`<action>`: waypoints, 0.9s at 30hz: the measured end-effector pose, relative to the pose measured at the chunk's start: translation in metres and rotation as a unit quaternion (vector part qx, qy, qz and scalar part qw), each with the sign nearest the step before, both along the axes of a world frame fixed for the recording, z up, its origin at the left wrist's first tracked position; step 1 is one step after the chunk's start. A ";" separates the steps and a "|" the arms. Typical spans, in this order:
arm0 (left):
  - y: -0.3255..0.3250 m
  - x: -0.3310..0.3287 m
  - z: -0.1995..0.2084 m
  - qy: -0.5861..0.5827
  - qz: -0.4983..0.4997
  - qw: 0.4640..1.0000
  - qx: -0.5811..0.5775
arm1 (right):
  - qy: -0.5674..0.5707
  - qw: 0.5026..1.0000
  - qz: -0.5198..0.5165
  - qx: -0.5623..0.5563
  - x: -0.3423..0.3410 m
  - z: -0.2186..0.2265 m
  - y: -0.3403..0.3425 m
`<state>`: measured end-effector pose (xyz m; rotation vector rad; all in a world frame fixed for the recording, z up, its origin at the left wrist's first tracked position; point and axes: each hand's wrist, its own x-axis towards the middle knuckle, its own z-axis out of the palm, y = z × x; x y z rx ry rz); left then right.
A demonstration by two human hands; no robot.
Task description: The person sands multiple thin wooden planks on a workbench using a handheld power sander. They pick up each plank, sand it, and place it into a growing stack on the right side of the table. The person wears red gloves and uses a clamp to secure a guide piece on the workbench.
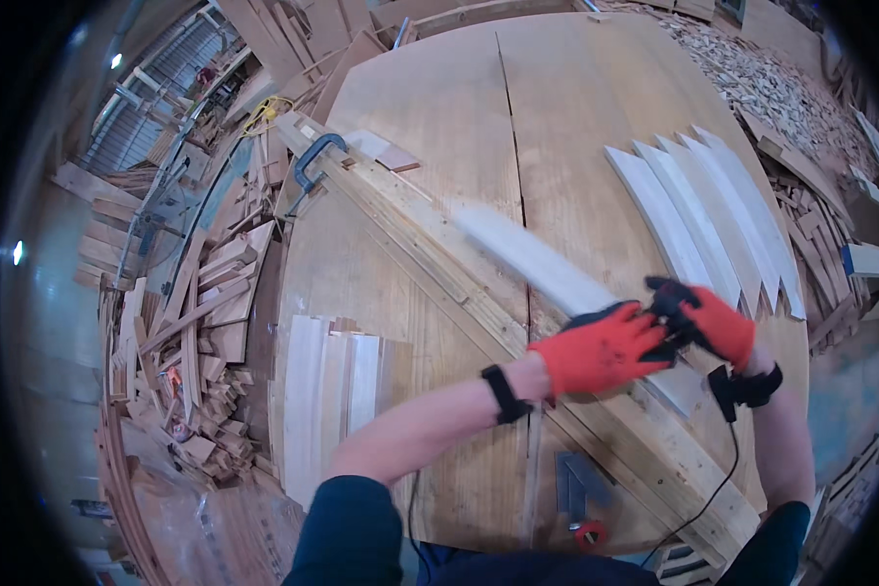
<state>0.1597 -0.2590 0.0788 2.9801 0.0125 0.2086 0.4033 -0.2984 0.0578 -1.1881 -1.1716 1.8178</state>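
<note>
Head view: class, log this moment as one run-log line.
left hand: grips pale wooden slat | right hand: grips same slat | slat: over clamped timber rail | blue clamp: far end

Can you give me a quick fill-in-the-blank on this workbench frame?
1. Both hands, left and right, wear ____ gloves.
2. Together they hold a pale ____ over the rail.
3. A blue ____ grips the rail's far end.
4. Cut slats lie fanned out on the person's ____ side of the bench.

Missing words: orange; board; clamp; right

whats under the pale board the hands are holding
The pale board, gripped by the left hand and right hand, lies over a long wooden rail on the plywood table. The gloves hide its near end.
</note>
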 end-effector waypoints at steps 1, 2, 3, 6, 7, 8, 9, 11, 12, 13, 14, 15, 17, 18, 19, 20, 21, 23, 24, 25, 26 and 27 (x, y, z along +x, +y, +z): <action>-0.009 0.012 -0.017 -0.016 0.009 0.999 -0.041 | -0.101 0.992 0.034 0.066 -0.007 -0.016 -0.004; -0.020 0.019 -0.034 -0.031 0.021 0.996 -0.082 | -0.199 0.969 0.069 0.131 -0.012 -0.026 -0.007; -0.029 0.020 -0.046 -0.046 0.032 0.990 -0.126 | -0.154 0.986 0.048 0.047 -0.014 -0.024 -0.011; -0.047 0.008 -0.031 -0.005 0.072 0.981 -0.181 | -0.066 0.992 0.004 -0.106 -0.005 -0.022 -0.024; -0.053 0.003 -0.032 -0.014 0.080 0.971 -0.223 | -0.064 0.994 0.013 -0.089 -0.002 -0.030 -0.029; -0.052 -0.002 -0.034 -0.022 0.082 0.972 -0.221 | -0.063 0.995 0.022 -0.071 0.000 -0.035 -0.033; -0.049 -0.014 -0.035 -0.030 0.084 0.972 -0.219 | -0.028 0.995 0.026 -0.087 0.003 -0.038 -0.033; -0.040 -0.038 -0.015 -0.065 0.156 0.965 -0.202 | -0.098 0.991 0.050 -0.071 -0.015 -0.017 -0.024; -0.030 -0.056 -0.018 -0.106 0.221 0.942 -0.229 | -0.135 0.987 0.060 -0.063 -0.026 -0.007 -0.019; -0.020 -0.076 -0.023 -0.147 0.284 0.913 -0.253 | -0.140 0.985 0.089 -0.047 -0.036 -0.011 -0.015; -0.012 -0.098 -0.026 -0.132 0.371 0.894 -0.216 | -0.207 0.973 0.099 -0.041 -0.054 0.005 -0.014; 0.002 -0.119 -0.031 -0.121 0.404 0.897 -0.136 | -0.305 0.950 0.057 0.035 -0.061 -0.015 -0.021; 0.015 -0.164 -0.043 -0.133 0.478 0.859 -0.125 | -0.389 0.916 0.019 0.096 -0.068 -0.034 -0.022; 0.019 -0.175 -0.040 -0.107 0.489 0.863 -0.076 | -0.386 0.919 0.017 0.076 -0.065 -0.033 -0.019; 0.022 -0.186 -0.037 -0.081 0.499 0.862 -0.027 | -0.383 0.922 0.017 0.056 -0.061 -0.032 -0.014; 0.023 -0.196 -0.036 -0.054 0.510 0.858 0.017 | -0.416 0.906 0.049 0.058 -0.054 -0.029 -0.009; 0.026 -0.206 -0.038 -0.059 0.534 0.843 0.030 | -0.448 0.888 0.081 0.060 -0.044 -0.024 -0.001; 0.029 -0.226 -0.053 -0.070 0.584 0.807 0.051 | -0.503 0.849 0.148 0.058 -0.035 -0.010 0.003; 0.029 -0.236 -0.068 -0.061 0.615 0.785 0.046 | -0.534 0.824 0.180 0.058 -0.034 -0.012 0.000; 0.027 -0.247 -0.083 -0.052 0.645 0.761 0.043 | -0.563 0.796 0.211 0.061 -0.033 -0.016 -0.008; 0.027 -0.247 -0.087 -0.042 0.672 0.738 0.038 | -0.591 0.768 0.240 0.060 -0.035 -0.021 -0.014; 0.026 -0.244 -0.091 0.006 0.668 0.741 0.072 | -0.621 0.737 0.263 0.047 -0.046 -0.023 -0.014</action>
